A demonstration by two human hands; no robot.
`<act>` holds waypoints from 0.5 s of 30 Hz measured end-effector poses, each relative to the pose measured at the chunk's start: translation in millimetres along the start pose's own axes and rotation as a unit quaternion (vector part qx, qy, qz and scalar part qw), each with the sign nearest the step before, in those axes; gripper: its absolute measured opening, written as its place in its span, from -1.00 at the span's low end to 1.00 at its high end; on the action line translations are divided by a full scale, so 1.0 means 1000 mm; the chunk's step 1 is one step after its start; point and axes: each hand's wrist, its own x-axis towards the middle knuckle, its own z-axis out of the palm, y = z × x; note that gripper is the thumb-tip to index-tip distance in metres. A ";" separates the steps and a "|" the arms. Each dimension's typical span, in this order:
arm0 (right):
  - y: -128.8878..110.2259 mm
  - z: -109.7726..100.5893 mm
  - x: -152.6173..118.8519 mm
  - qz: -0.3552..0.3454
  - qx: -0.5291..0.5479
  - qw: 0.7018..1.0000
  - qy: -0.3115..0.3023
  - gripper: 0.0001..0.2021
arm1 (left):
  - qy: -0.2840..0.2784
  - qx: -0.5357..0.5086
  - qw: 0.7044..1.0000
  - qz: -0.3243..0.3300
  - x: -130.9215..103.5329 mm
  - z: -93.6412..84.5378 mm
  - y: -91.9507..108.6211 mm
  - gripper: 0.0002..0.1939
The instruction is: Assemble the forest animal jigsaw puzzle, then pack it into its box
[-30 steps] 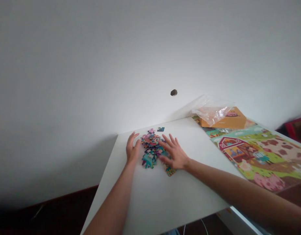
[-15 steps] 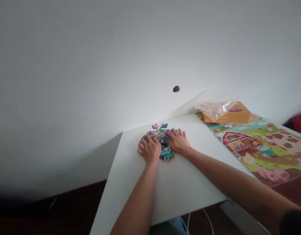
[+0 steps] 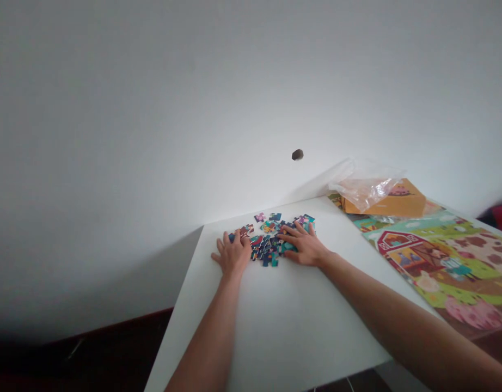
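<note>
Several colourful puzzle pieces lie in a loose pile on the white table. My left hand rests palm down with spread fingers on the pile's left side, over some reddish pieces. On the right side of the pile, my right hand lies flat, fingers apart, touching dark and teal pieces. Two pieces, one pink and one blue, sit beyond the pile towards the wall. Neither hand grips a piece that I can see.
A farm picture sheet covers the table's right part. On its far end sit an orange box and a crumpled clear plastic bag. A white wall with a small hole stands behind.
My hands have moved apart, the left one leftward and the right one slightly rightward. The pile between them has spread wider and flatter. The view has shifted slightly.
</note>
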 end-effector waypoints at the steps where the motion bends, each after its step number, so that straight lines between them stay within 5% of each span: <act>1: 0.004 -0.002 0.002 0.010 -0.003 1.000 0.004 -0.36 | -0.025 0.002 0.999 0.030 0.001 0.000 -0.004 -0.46; 5: -0.004 -0.001 0.003 0.063 -0.042 0.993 0.087 -0.42 | -0.077 0.020 0.984 0.160 0.002 0.000 -0.013 -0.48; 9: -0.020 0.013 0.004 0.013 -0.059 0.995 0.082 -0.40 | -0.047 0.038 0.995 0.084 0.002 0.003 -0.011 -0.41; 11: -0.018 0.019 0.007 0.055 -0.060 0.994 0.078 -0.41 | -0.031 0.043 0.998 0.041 0.001 0.004 -0.008 -0.35; 15: -0.011 0.022 0.011 0.122 -0.045 0.984 0.119 -0.44 | -0.059 0.024 0.985 0.162 -0.005 0.006 -0.001 -0.40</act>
